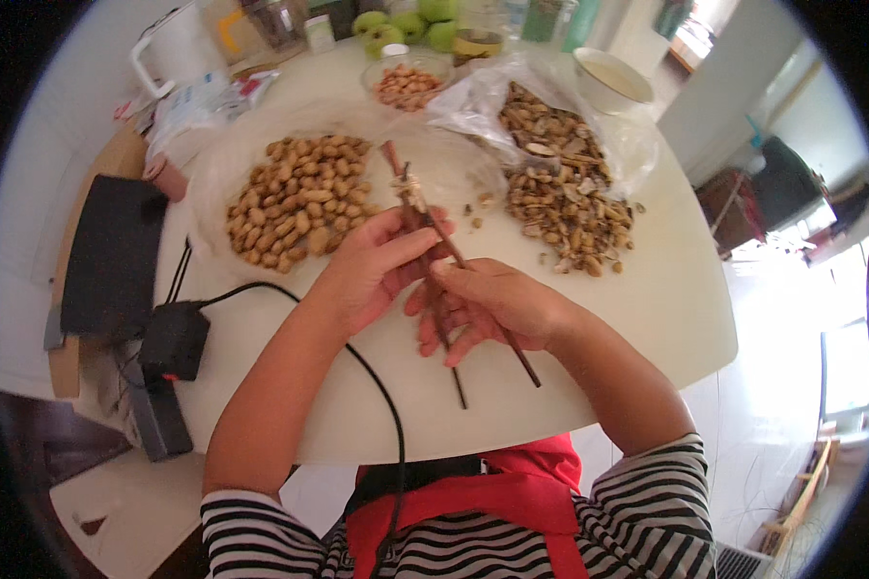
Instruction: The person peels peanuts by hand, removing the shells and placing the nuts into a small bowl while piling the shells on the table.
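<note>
Both of my hands meet over the middle of the table around a pair of dark wooden sticks (445, 326), which look like chopsticks. The sticks are bound near their far end with a pale tie (407, 187) and spread apart towards me. My left hand (384, 264) grips them just below the tie. Lower down, my right hand (481, 300) has its thumb and fingers around them. Unshelled peanuts (304, 203) lie on a clear plastic sheet beyond my left hand. A heap of broken peanut shells (565, 210) lies to the right, partly in a plastic bag (478, 108).
A glass bowl of shelled peanuts (408, 87) and a white bowl (612, 79) stand at the back, near green apples (405, 27) and jars. On the left are a white jug (181, 47) and a black box-shaped device (175, 339); its black cable (384, 394) crosses the table towards me.
</note>
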Demonstrator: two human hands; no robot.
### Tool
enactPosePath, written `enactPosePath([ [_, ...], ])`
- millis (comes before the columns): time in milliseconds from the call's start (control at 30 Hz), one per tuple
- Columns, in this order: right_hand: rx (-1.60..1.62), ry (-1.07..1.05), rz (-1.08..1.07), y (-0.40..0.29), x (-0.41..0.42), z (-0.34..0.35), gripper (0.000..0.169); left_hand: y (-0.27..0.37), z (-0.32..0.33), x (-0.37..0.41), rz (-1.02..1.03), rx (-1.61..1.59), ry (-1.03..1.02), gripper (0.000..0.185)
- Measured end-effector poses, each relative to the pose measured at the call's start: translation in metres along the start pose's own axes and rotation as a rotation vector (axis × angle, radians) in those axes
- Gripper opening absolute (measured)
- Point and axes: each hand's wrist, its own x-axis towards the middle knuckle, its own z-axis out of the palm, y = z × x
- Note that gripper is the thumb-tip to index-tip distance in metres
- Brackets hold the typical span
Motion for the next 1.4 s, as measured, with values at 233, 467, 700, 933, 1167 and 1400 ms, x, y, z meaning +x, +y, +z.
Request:
enactPosePath([
  [233,0.118,-0.106,-0.076,-0.005,-0.005,-0.006,0.050,-0.004,-0.006,0.001,-0.016,-0.038,0.096,0.021],
  [467,-0.262,0.399,-0.293,-0.040,-0.036,-0.003,0.039,-0.001,-0.012,0.001,0.118,-0.128,0.140,0.022],
  [700,-1.339,1.697,-0.335,-0.046,-0.135,-0.121,0.034,-0.001,-0.010,0.003,0.136,-0.197,0.120,0.023],
  [933,-1.531,1.569,-0.005,-0.004,-0.143,-0.128,0.030,-0.003,-0.012,0.001,0.197,-0.118,0.179,0.021],
  [1167,-1.764,1.541,-0.299,-0.022,-0.136,-0.109,0.028,-0.008,-0.007,0.006,0.365,0.141,0.186,0.026],
  [1400,-0.950,0.654,-0.467,-0.044,-0.021,-0.017,0.019,-0.005,0.000,0.001,0.463,0.492,0.216,0.026],
])
